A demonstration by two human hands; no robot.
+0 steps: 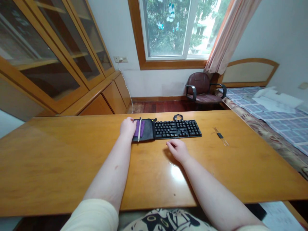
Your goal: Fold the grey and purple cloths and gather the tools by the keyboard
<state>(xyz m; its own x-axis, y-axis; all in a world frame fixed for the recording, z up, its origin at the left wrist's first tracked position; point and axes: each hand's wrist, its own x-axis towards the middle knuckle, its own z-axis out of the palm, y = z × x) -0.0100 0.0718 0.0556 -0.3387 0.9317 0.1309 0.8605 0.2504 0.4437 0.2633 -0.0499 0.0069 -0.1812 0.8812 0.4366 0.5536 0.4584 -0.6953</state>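
Observation:
An unfolded black pouch (149, 131) lies at the left end of a black keyboard (176, 129). On the pouch rests a purple cloth (143, 128), crossed by a thin pale stick-like tool (139, 129) lying lengthwise. My left hand (128, 127) is closed at the pouch's left edge, its thumb beside the purple cloth; the fingers underneath are partly hidden. Just in front of the keyboard is my right hand (178, 149), low over the table, with fingers curled in and the thumb close to the forefinger. Nothing shows in it.
The wooden table (72, 166) spans the view. To the right lies a small black piece with thin wires (220, 135). A coiled cable (178, 117) sits behind the keyboard. Beyond are a chair (201, 86), a bed (267, 102) and a glass-door cabinet (83, 84).

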